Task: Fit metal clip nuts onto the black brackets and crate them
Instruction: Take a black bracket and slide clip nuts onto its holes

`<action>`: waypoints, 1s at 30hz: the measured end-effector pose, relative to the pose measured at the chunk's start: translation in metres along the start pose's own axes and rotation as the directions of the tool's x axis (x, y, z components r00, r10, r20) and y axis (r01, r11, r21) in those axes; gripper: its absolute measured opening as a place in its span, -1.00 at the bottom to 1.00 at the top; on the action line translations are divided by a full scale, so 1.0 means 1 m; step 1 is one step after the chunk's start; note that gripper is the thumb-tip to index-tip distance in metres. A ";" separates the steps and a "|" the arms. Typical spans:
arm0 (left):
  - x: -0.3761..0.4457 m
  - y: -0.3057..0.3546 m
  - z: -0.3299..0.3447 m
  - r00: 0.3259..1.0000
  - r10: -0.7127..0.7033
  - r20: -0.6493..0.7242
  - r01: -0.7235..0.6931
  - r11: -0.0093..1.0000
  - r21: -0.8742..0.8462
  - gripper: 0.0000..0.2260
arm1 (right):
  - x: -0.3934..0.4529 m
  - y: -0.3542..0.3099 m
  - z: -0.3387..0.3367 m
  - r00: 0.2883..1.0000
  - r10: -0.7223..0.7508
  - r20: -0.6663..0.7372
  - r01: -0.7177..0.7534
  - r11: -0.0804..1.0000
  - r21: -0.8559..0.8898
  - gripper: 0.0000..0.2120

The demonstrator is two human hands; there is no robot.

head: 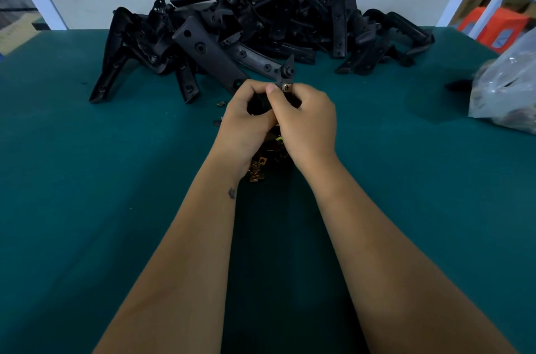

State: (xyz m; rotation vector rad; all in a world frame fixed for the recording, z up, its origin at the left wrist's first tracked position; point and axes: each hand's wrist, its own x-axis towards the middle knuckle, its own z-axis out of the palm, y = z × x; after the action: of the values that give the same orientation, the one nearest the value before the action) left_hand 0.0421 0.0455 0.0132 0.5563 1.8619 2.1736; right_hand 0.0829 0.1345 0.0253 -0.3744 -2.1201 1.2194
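Note:
Both hands meet over the middle of the green table (87, 194). My left hand (246, 124) grips a black bracket (287, 70), whose upper end sticks up above my fingers. My right hand (307, 118) pinches a brass-coloured clip nut (286, 88) against that bracket's edge. Below my wrists lies a small heap of loose clip nuts (259, 168), partly hidden by my hands. Most of the held bracket is covered by my fingers.
A large pile of black brackets (246, 23) fills the back of the table against a white wall. A clear plastic bag (507, 86) sits at the right edge. A couple of stray clip nuts (220, 103) lie left of my hands. Orange stools (493, 25) stand beyond the table.

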 end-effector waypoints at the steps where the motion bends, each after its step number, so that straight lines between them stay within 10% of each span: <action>1: 0.000 0.001 -0.001 1.000 0.004 -0.003 -0.004 1.000 -0.008 -0.81 | 0.000 0.000 0.000 1.000 -0.007 0.020 0.006 1.000 0.018 -0.72; 5: 0.001 0.009 -0.013 0.989 -0.019 -0.149 -0.011 0.980 -0.200 -0.84 | 0.000 0.000 0.000 0.999 0.010 0.045 -0.016 0.991 0.132 -0.70; 10: 0.005 0.018 -0.042 0.917 -0.157 -0.367 -0.098 0.803 -0.589 -0.86 | 0.003 0.008 -0.007 0.971 -0.008 0.240 0.050 0.984 -0.170 -0.81; 19: 0.009 0.015 -0.041 0.898 -0.213 -0.385 -0.090 0.767 -0.636 -0.85 | -0.004 0.007 0.008 0.847 -0.155 0.509 0.446 0.728 -0.521 -0.78; 25: 0.009 0.014 -0.033 0.916 -0.210 -0.343 -0.034 0.810 -0.586 -0.87 | -0.006 0.008 0.014 0.869 -0.153 0.471 0.370 0.833 -0.411 -0.92; 30: 0.009 0.013 -0.028 0.929 -0.217 -0.301 -0.007 0.801 -0.599 -0.88 | 0.000 0.008 0.009 0.974 0.014 0.228 -0.013 1.000 -0.006 -0.87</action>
State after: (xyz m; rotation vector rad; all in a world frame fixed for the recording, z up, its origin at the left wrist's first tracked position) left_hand 0.0229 0.0223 0.0236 -0.0815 1.1652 2.7184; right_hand 0.0769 0.1326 0.0155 -0.2615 -2.3177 1.3197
